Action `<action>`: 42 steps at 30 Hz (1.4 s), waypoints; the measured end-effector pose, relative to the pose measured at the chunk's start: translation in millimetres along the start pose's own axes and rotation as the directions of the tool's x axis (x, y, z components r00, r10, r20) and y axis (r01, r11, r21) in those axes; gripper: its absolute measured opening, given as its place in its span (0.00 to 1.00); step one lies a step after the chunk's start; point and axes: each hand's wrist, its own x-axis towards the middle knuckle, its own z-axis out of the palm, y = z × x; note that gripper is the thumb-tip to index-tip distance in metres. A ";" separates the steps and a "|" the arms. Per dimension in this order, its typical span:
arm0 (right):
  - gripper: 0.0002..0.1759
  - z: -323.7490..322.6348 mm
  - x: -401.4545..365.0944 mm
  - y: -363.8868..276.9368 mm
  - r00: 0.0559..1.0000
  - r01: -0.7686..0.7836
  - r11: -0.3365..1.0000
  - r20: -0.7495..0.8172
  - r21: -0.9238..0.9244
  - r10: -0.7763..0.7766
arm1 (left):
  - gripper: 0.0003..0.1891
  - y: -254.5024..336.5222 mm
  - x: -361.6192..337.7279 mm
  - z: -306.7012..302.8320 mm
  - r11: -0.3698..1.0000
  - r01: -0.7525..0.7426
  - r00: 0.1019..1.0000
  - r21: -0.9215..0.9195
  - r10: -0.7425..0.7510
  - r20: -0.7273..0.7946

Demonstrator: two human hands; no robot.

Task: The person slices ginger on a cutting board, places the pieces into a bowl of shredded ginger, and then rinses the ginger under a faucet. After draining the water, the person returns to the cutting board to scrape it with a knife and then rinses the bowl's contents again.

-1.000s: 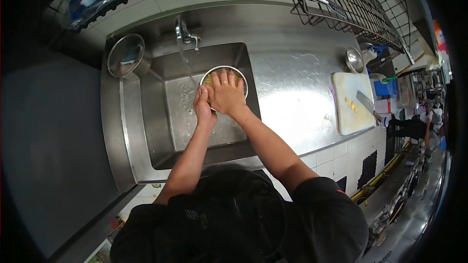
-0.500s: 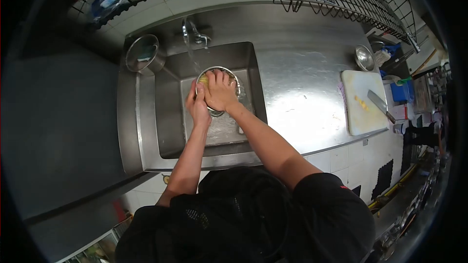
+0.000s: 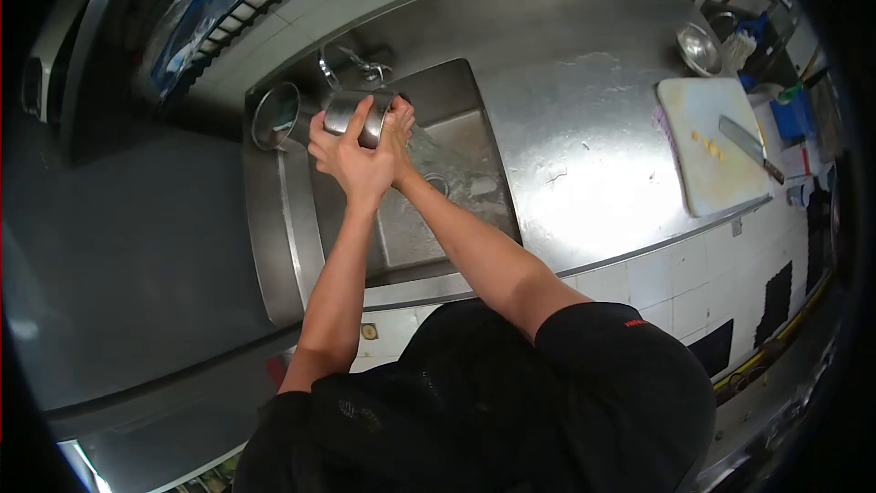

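Bowl [image 3: 351, 114]: steel, tipped onto its side and held up over the sink [image 3: 456, 173], just under the faucet [image 3: 351, 59], mouth turned to the right.
Left hand [image 3: 351, 160]: wrapped round the outer wall from below, fingers spread over the steel. Most of the weight looks to be carried here.
Right hand [image 3: 399, 132]: laid flat over the open mouth, fingers pressed together and pointing up, so nothing is really gripped, more like covered.
Why it's held that way: probably so the water [image 3: 424, 141] can be poured off while whatever is inside is kept back by the palm. That's a guess, since the inside is hidden by the hand.
Water: seen spilling down from under the right palm into the basin.
Bowl vs hands: sandwiched between the two and touched by both, with the left on the closed side and the right on the open side.
Why over the sink: the runoff is caught by the basin and not the counter [image 3: 584, 146].
Nearby: a small round dish [image 3: 276, 114] is parked just left of the bowl on the sink's edge.
Far right: a board [image 3: 712, 141] with a knife [image 3: 750, 148] on it, well apart from both hands.
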 end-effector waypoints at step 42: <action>0.37 -4.4 -20.2 -71.2 0.947 0.237 0.953 -0.265 0.191 -0.182 | 0.18 140.4 15.0 -74.7 0.633 -0.513 0.745 0.580 0.663 -0.065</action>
